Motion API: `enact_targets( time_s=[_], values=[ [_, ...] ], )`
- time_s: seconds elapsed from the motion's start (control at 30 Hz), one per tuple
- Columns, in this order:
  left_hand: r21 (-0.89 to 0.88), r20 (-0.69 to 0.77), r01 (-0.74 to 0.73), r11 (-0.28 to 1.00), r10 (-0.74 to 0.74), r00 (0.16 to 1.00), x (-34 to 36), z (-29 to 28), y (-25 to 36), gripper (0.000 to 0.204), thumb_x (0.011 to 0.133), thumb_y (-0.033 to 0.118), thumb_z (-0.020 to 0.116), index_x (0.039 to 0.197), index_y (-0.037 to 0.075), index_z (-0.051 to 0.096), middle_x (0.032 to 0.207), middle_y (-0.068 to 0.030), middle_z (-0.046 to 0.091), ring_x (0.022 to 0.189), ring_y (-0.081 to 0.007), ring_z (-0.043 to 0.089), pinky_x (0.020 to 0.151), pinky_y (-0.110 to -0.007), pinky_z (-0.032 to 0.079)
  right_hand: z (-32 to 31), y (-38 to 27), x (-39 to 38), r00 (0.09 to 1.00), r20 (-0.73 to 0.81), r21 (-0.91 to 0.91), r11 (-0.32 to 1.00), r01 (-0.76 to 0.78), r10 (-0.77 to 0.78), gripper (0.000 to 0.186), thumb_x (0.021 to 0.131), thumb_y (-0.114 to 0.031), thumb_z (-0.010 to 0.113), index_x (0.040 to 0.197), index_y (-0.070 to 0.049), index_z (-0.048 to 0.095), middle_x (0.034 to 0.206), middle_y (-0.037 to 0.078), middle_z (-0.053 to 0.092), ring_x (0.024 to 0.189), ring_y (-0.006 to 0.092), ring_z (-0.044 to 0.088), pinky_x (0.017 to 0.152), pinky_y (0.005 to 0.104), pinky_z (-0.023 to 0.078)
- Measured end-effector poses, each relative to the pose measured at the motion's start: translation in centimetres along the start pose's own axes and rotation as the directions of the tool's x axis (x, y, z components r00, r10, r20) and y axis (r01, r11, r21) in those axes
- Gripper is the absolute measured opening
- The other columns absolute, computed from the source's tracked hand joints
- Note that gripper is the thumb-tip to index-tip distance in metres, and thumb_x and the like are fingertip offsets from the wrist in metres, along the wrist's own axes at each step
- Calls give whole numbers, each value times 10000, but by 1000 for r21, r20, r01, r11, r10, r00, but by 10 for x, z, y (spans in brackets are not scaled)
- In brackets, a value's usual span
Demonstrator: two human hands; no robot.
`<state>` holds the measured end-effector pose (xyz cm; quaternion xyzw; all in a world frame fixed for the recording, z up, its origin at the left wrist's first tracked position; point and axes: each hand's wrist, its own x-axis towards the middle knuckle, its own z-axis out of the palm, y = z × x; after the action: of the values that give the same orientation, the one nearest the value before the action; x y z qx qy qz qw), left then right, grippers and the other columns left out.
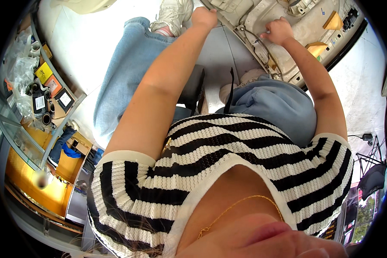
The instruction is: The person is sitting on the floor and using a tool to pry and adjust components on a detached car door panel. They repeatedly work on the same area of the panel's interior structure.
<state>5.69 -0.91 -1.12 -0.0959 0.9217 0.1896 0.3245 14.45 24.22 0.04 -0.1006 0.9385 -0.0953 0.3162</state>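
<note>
Filling the frame's upper right, a pale panel (259, 18), left edge slanting down rightward; right hand (280, 32) nearer its middle, fingers curled; left hand (205, 17) bunched beside that edge; grips unclear.

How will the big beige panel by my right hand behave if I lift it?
The beige panel will probably stay stiff, since its surface is moulded into ridges and recesses. It may feel heavy or awkward for one grip, being broad and running out of the picture's top. The thin, curved cable along it could flex or snag.
</note>
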Motion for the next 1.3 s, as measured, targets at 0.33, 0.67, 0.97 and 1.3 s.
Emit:
enact_targets(
  time_s=[0.33, 0.67, 0.97, 1.3],
  values=[
    [16, 55, 18, 1000, -19, 998, 5, 1, -3, 351, 840, 331, 561, 719, 9, 629, 662, -68, 667, 610, -174, 624, 595, -324, 489, 3, 0, 0, 999, -28, 31, 999, -20, 21, 359, 693, -455, 656, 671, -97, 659, 684, 89, 640, 727, 215, 610, 840, 328, 370],
    [-108, 115, 108, 988, -96, 989, -4, -6, 4, 346, 837, 329, 574, 814, -12, 625, 724, -118, 660, 651, -222, 628, 602, -344, 486, -15, -7, 24, 965, -17, -87, 962, 259, -262, 325, 645, -391, 714, 631, -72, 652, 667, 95, 623, 751, 221, 589, 863, 317, 366],
    [-124, 60, 74, 990, -67, 996, 3, 8, -4, 379, 829, 355, 574, 823, -18, 643, 793, -154, 659, 758, -260, 638, 697, -351, 496, -26, -26, 39, 886, 7, -219, 863, 454, -464, 252, 586, -300, 754, 632, -69, 665, 682, 61, 623, 819, 205, 557, 858, 301, 375],
    [-61, 92, 85, 995, -79, 993, -8, -4, 8, 340, 863, 311, 555, 809, -16, 629, 697, -76, 672, 617, -183, 639, 629, -314, 497, -22, -26, 52, 852, 47, -206, 830, 519, -521, 273, 591, -328, 738, 649, -70, 666, 696, 51, 624, 855, 211, 530, 852, 298, 375]
  ],
)
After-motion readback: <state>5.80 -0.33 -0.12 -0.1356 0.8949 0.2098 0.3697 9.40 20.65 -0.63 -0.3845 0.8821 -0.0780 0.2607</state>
